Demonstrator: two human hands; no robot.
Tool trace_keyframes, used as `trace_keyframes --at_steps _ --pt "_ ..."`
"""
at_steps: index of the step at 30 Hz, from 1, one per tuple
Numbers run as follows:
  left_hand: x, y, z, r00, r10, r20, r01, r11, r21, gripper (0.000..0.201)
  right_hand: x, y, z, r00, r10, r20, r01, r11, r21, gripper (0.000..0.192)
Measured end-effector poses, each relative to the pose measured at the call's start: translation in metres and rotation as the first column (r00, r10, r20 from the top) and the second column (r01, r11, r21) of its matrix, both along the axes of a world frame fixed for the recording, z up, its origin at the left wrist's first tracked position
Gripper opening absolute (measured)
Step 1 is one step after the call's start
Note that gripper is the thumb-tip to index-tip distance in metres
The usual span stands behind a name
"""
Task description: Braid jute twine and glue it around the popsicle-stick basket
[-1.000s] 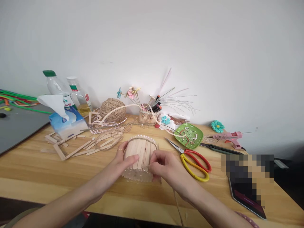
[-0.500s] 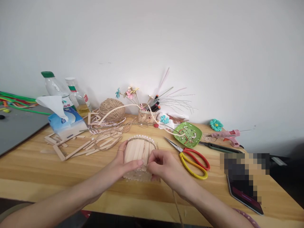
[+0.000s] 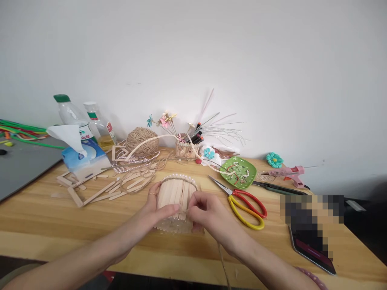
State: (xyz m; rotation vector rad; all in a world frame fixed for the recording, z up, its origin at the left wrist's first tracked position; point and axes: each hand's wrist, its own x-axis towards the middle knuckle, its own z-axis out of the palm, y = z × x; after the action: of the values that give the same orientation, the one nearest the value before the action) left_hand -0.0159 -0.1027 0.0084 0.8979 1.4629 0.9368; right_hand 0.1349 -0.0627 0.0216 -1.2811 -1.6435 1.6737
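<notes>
Head view: stick basket seemingly between hands.

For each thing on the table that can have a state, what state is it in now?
Stick basket: upright, held by both hands.
Left hand: gripping the basket's side.
Right hand: pinching twine at the basket.
Scissors: shut, lying flat.
Tissue pack: open, tissue sticking out.
Green-capped bottle: capped.
Phone: screen lit.
</notes>
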Motion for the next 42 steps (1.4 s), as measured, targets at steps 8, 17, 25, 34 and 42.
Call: trace_keyframes --at_steps 8,17,25,34,42 --pt "0.004 -0.003 0.010 0.999 -0.034 -0.013 0.033 0.997 -0.065 0.076 0.000 0.000 -0.002 0.999 0.026 0.018 -0.027 0.999 0.040 0.009" --pt "-0.008 -0.008 -0.002 0.977 0.125 0.173 -0.124 0.992 -0.019 0.087 0.006 -0.002 0.002 0.993 0.104 0.055 -0.107 0.993 0.047 0.012" --pt "-0.026 -0.016 -0.005 0.876 0.090 0.474 -0.150 0.984 0.092 0.077 0.014 0.002 0.004 0.976 0.218 -0.028 -0.209 0.959 0.191 0.025" --pt "-0.036 -0.018 -0.017 0.729 0.049 0.683 -0.196 0.971 0.140 0.060 0.021 0.000 0.009 0.982 0.183 -0.038 -0.174 0.970 0.171 0.042" --pt "-0.032 -0.018 -0.014 0.628 -0.036 0.778 -0.163 0.971 0.177 0.058 0.021 -0.001 0.013 0.979 0.145 -0.144 -0.124 0.982 0.144 0.046"
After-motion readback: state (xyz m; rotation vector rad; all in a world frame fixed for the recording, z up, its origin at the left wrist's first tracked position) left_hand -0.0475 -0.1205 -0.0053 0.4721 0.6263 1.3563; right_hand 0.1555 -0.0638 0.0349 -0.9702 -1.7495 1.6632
